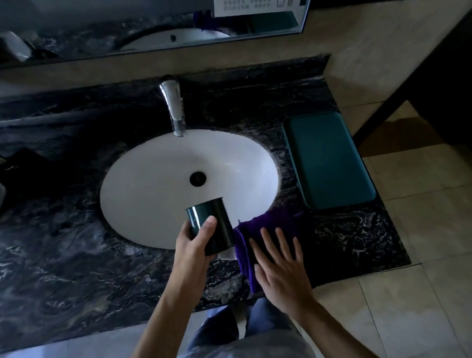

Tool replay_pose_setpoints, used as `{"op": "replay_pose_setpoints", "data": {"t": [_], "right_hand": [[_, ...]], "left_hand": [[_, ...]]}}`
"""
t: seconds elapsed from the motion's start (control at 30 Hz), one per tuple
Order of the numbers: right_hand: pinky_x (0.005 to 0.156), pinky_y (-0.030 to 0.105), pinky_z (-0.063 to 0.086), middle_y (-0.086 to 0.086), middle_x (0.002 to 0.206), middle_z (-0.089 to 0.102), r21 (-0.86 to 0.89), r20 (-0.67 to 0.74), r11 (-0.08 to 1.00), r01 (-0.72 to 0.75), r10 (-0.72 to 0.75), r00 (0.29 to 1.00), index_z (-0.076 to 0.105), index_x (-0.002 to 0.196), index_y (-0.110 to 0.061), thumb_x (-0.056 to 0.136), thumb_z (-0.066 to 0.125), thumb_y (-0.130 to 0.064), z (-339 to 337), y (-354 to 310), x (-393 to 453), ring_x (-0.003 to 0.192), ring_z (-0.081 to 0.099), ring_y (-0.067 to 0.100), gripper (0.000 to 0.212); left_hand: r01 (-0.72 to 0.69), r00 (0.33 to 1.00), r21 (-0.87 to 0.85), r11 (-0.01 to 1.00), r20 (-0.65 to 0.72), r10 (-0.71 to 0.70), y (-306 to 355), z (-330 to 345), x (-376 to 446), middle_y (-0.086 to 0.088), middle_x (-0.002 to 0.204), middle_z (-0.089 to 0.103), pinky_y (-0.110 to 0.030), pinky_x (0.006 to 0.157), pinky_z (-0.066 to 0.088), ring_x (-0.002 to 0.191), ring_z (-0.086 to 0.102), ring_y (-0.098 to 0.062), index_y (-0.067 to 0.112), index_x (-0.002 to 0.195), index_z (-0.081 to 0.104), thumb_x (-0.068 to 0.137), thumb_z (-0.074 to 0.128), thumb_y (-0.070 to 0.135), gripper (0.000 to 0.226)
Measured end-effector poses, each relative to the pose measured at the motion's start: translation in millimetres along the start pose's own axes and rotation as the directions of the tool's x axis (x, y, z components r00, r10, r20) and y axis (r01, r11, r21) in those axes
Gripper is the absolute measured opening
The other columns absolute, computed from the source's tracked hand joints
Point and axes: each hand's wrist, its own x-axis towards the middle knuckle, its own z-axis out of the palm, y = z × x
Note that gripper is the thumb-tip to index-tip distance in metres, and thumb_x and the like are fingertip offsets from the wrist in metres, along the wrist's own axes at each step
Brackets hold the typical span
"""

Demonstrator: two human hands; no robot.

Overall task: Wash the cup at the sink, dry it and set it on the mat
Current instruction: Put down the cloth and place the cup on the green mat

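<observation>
My left hand (pixel 196 242) grips the dark cup (pixel 213 227) at the sink's (pixel 146 190) edge; my right hand (pixel 279 266) lies flat, fingers spread, on the purple cloth (pixel 268 224). Drying comes next, I judge: lift the cloth.

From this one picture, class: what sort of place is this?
Probably a washroom, perhaps a public one: a white basin set in a dark marble counter, a tap, and a wall mirror above.

A white printed notice (pixel 255 0), upper centre of the frame on the mirror (pixel 128 17), bears red and grey lines of characters and a small diagram; all are too blurred to read. No other lettering shows.
</observation>
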Motion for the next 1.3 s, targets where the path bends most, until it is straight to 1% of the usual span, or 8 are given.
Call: {"op": "replay_pose_setpoints", "data": {"t": [0.3,0.4,0.47,0.67,0.8,0.93,1.13,1.3], "right_hand": [[0.119,0.046,0.025,-0.001,0.155,0.052,0.353,-0.037,0.926,-0.132,0.155,0.987,0.054,0.144,-0.03,0.099,0.047,-0.045,-21.8,-7.9,1.1,0.147,0.045,0.03,0.048],[0.109,0.018,0.04,-0.016,0.138,0.065,0.916,0.122,0.328,-0.233,0.327,0.937,0.052,0.138,-0.026,0.1,0.061,-0.029,-75.1,-9.0,20.2,0.135,0.056,0.006,0.039],[0.111,0.024,0.044,-0.006,0.145,0.06,0.968,0.169,0.132,-0.212,0.281,0.945,0.042,0.152,-0.018,0.086,0.073,-0.046,-100.7,-0.9,33.7,0.137,0.055,0.008,0.078],[0.12,0.035,0.039,-0.005,0.153,0.052,0.942,0.129,0.259,-0.215,0.312,0.941,0.038,0.156,-0.024,0.069,0.083,-0.053,-131.0,21.5,47.7,0.141,0.047,0.002,0.102],[0.11,0.041,0.05,-0.007,0.129,0.07,0.944,0.101,0.273,-0.185,0.295,0.95,0.058,0.136,-0.025,0.074,0.089,-0.031,-135.1,48.2,52.2,0.123,0.064,0.005,0.07],[0.099,0.021,0.051,-0.009,0.12,0.07,0.935,0.029,0.321,-0.149,0.351,0.936,0.06,0.12,-0.035,0.075,0.09,-0.009,-138.9,76.3,62.3,0.111,0.066,-0.004,0.06],[0.112,0.037,0.044,0.001,0.143,0.056,0.897,-0.042,0.392,-0.203,0.534,0.844,0.046,0.146,-0.02,0.08,0.087,-0.028,-144.0,128.7,96.8,0.13,0.053,0.016,0.079],[0.107,0.027,0.043,-0.005,0.134,0.054,0.898,-0.061,0.382,-0.22,0.601,0.797,0.044,0.147,-0.017,0.082,0.085,-0.022,-142.0,158.3,123.5,0.125,0.052,0.012,0.076]], "left_hand": [[-0.111,0.989,0.168,0.98,0.114,0.092,-5.3,22.2,7.4,-0.012,0.11,0.07,-0.026,0.068,0.06,0.092,0.075,-0.021,0.016,0.124,0.057,0.081,0.08,0.026,0.049],[-0.215,0.97,0.282,0.935,0.171,0.171,-9.5,37.1,11.8,-0.009,0.115,0.07,-0.025,0.08,0.06,0.104,0.072,-0.02,0.016,0.13,0.052,0.079,0.086,0.019,0.061],[-0.285,0.95,0.347,0.894,0.225,0.216,-14.2,50.9,13.6,0.002,0.115,0.072,-0.025,0.086,0.059,0.107,0.072,-0.013,0.021,0.13,0.05,0.077,0.09,0.02,0.066],[-0.427,0.903,0.461,0.778,0.269,0.335,-22.5,88.2,20.2,0.014,0.118,0.065,-0.011,0.084,0.052,0.106,0.066,0.006,0.023,0.131,0.045,0.077,0.09,0.015,0.07],[-0.466,0.884,0.491,0.736,0.284,0.371,-32.3,106.3,33.5,0.016,0.121,0.062,-0.01,0.087,0.05,0.108,0.064,0.007,0.026,0.131,0.045,0.076,0.091,0.017,0.072],[-0.461,0.884,0.547,0.699,0.354,0.305,-50.8,113.8,51.7,0.004,0.154,0.048,-0.029,0.114,0.04,0.142,0.047,-0.011,0.024,0.15,0.036,0.071,0.084,0.061,0.099],[-0.39,0.894,0.921,0.014,0.375,0.243,-105.3,108.2,65.4,-0.01,0.171,0.023,-0.051,0.125,0.017,0.158,0.019,-0.032,0.027,0.161,0.028,0.084,0.043,0.076,0.092],[-0.428,0.869,0.884,-0.188,0.46,0.182,-119.9,101.2,69.8,-0.008,0.168,0.032,-0.054,0.122,0.016,0.154,0.029,-0.036,0.032,0.158,0.038,0.091,0.043,0.071,0.078]]}}
